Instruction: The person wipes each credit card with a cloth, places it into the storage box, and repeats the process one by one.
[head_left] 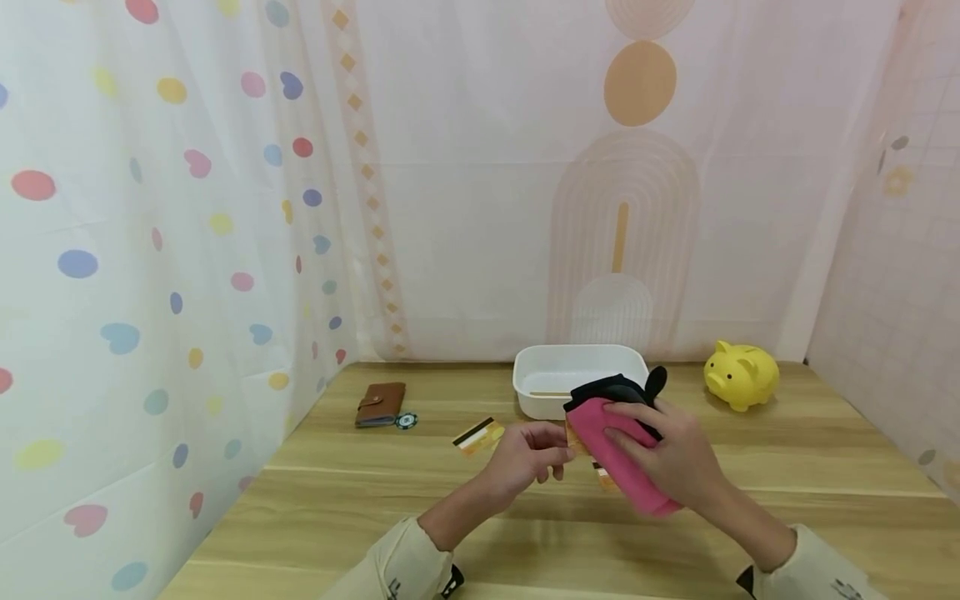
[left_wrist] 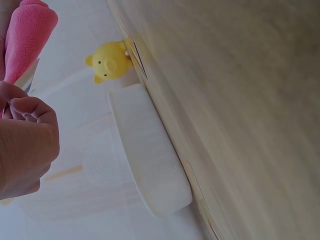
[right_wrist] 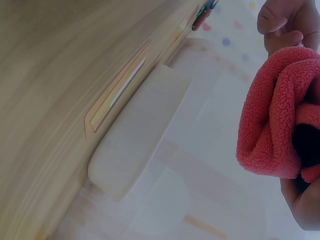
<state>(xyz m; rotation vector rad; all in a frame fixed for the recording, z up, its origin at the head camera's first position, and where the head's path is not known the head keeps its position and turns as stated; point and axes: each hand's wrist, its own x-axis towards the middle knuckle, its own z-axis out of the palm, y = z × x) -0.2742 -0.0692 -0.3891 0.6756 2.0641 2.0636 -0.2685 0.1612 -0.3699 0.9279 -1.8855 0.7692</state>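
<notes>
In the head view my left hand (head_left: 528,460) pinches an orange card (head_left: 573,437) by its left edge, and part of that card lies behind the pink cloth (head_left: 621,457). My right hand (head_left: 675,450) grips the folded pink cloth, which has a black part (head_left: 611,388) and a black round tab at its top. In the left wrist view a card edge (left_wrist: 27,78) shows between the left hand (left_wrist: 27,145) and the cloth (left_wrist: 30,37). The right wrist view shows the thick pink folds (right_wrist: 270,120) up close, with the right hand (right_wrist: 306,205) below them.
A white bin (head_left: 542,407) stands behind the hands. Orange cards lie on the wooden table, one at left (head_left: 478,436) and one partly under the cloth (head_left: 602,475). A brown wallet (head_left: 381,403) and a poker chip (head_left: 407,421) lie at left; a yellow piggy bank (head_left: 742,375) stands at right.
</notes>
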